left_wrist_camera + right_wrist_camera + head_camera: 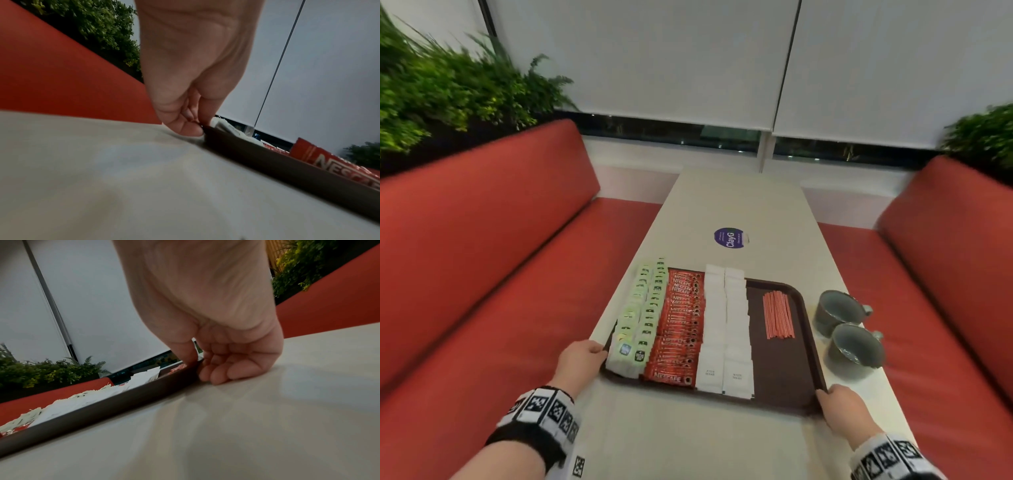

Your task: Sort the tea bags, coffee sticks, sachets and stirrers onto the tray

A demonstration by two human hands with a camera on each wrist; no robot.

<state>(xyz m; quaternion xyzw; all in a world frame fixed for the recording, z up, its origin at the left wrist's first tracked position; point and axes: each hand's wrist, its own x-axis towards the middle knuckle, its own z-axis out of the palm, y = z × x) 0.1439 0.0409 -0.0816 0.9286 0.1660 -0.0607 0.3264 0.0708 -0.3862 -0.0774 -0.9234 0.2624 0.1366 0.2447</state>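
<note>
Head view shows the brown tray fully sorted — long axis running 12 to 6. Left hand pinches its rim at 9 o'clock, right hand at 4 — thumbs on top, fingers curled beneath, equally near.

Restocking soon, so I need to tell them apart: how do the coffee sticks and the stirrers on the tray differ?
The coffee sticks are wide red printed packets; the stirrers are thin plain rods. The coffee sticks overlap in a long row; the stirrers lie bundled loosely. Both are reddish and on the tray.
</note>
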